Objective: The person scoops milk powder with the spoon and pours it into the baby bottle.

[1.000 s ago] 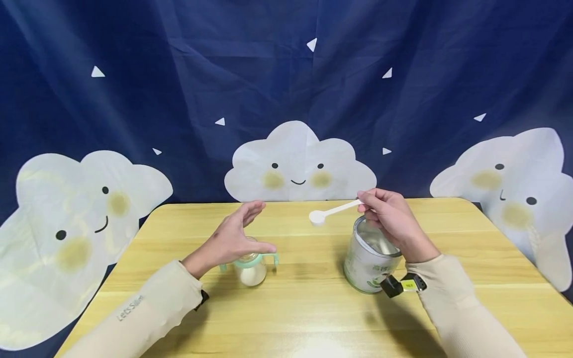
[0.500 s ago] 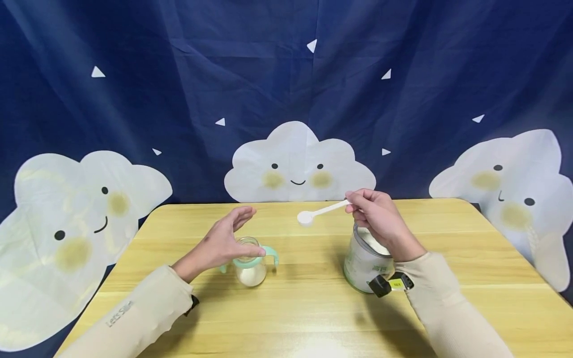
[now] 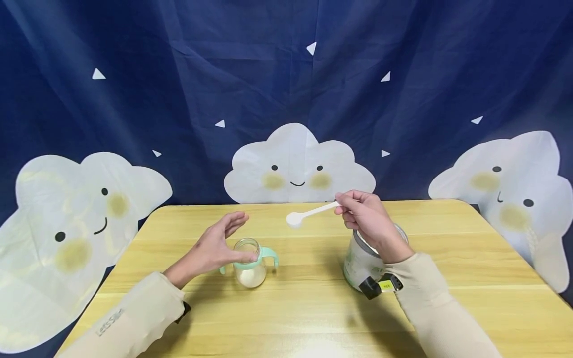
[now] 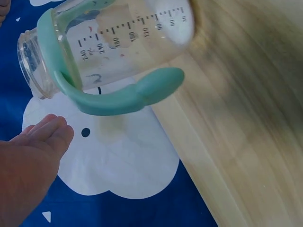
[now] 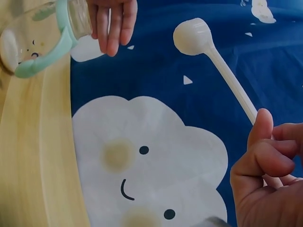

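My right hand (image 3: pixel 364 219) pinches the end of a white measuring scoop's (image 5: pixel 191 39) long handle, holding it in the air between the bottle and the can. The scoop's bowl points left. On the left of the table stands an uncapped clear baby bottle (image 4: pixel 128 42) with a mint-green collar and two handles, white powder at its bottom. Beside it my left hand (image 3: pixel 219 243) is held with fingers straight and thumb spread, the thumb overlapping the bottle's neck in the head view. An open milk powder can (image 3: pixel 358 261) stands below my right hand, its mouth partly hidden by that hand.
The wooden table (image 3: pixel 286 318) reaches back to a dark blue curtain (image 3: pixel 250 64) printed with smiling clouds. Both forearms wear cream sleeves, and a small black device (image 3: pixel 380 286) sits on the right wrist in front of the can.
My right hand has carried the scoop leftward, away from over the can and nearer the bottle. My left hand has drawn back slightly left, uncovering the bottle's mouth.
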### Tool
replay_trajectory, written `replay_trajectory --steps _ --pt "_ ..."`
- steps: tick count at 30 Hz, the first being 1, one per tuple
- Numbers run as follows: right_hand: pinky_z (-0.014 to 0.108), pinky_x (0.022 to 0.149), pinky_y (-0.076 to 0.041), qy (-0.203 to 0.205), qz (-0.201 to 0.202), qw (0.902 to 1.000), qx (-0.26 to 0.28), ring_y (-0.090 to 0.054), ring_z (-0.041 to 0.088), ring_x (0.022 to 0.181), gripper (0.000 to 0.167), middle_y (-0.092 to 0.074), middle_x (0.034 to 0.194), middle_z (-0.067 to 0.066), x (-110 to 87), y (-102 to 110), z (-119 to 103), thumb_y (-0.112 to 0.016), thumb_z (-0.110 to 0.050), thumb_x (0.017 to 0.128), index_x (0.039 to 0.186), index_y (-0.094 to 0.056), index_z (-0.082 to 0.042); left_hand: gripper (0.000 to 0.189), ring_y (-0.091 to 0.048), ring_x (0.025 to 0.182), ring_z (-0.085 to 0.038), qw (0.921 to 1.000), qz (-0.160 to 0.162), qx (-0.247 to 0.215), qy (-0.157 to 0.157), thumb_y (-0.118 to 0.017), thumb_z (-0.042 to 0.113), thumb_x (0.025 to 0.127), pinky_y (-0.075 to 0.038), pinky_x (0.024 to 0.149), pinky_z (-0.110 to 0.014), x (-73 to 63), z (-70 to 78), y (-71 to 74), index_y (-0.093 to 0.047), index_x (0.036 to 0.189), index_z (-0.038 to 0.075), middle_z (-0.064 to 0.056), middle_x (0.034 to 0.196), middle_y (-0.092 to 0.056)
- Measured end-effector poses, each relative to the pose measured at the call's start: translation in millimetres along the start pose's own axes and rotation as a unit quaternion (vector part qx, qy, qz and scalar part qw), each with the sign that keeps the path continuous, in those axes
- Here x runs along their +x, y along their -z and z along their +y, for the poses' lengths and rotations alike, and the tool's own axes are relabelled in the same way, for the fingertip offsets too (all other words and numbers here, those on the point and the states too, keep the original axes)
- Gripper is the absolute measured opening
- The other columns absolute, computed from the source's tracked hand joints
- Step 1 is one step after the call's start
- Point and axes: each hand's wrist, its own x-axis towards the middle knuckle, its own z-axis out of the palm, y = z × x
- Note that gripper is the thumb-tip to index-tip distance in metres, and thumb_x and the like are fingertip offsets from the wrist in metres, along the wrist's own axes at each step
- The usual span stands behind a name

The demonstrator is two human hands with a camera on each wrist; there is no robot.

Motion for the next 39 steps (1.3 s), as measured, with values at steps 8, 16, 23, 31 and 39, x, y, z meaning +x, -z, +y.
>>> replay_trajectory --steps 8,16,23,31,39 --pt "0.016 0.045 -0.025 -0.011 0.0 0.9999 -0.008 -0.036 0.004 0.051 0.022 -0.061 0.063 -0.003 2.9 -13 4 -0.055 -0.006 0.101 0.08 -0.059 -0.007 0.099 -0.04 0.14 -0.036 0.9999 -0.002 0.01 0.002 -0.093 0.024 0.07 -0.036 0.111 -0.051 -5.6 -9.6 -1.1 -0.037 0.146 -0.007 -0.02 0.149 -0.046" --pt "0.016 0.046 -0.024 -0.021 -0.019 0.9995 -0.013 -0.032 0.004 0.047 0.02 -0.062 0.064 -0.003 5.3 -22 9 -0.054 -0.006 0.1 0.081 -0.06 -0.007 0.093 -0.04 0.139 -0.038 0.9995 -0.012 0.03 0.005 -0.094 0.025 0.069 -0.035 0.112 -0.051 -8.8 -20.0 -2.2 -0.044 0.142 -0.004 -0.02 0.145 -0.05" --pt "0.017 0.046 -0.024 -0.029 -0.028 0.9989 -0.025 -0.031 0.005 0.048 0.017 -0.063 0.065 -0.003 6.0 -31 14 -0.054 -0.005 0.1 0.084 -0.06 -0.005 0.091 -0.043 0.137 -0.039 0.9995 -0.025 0.019 0.009 -0.094 0.023 0.069 -0.036 0.111 -0.052 -10.4 -33.5 -4.6 -0.046 0.141 -0.005 -0.021 0.144 -0.051" --pt "0.017 0.048 -0.024 -0.032 -0.029 0.9983 -0.04 -0.032 0.006 0.049 0.011 -0.064 0.066 -0.002 6.4 -42 17 -0.053 -0.005 0.099 0.095 -0.06 0.003 0.086 -0.052 0.13 -0.035 0.9993 -0.037 0.005 0.005 -0.094 0.022 0.069 -0.04 0.108 -0.051 -10.1 -44.6 -4.7 -0.05 0.139 -0.003 -0.015 0.137 -0.059" --pt "0.018 0.049 -0.026 -0.039 -0.033 0.9981 -0.035 -0.034 0.006 0.052 0.011 -0.065 0.066 -0.001 8.3 -52 24 -0.055 -0.007 0.1 0.092 -0.059 0.001 0.082 -0.059 0.12 -0.029 0.9992 -0.033 -0.015 0.018 -0.094 0.021 0.069 -0.048 0.098 -0.03 -10.4 -51.8 -10.0 -0.054 0.138 0.002 -0.009 0.125 -0.064"
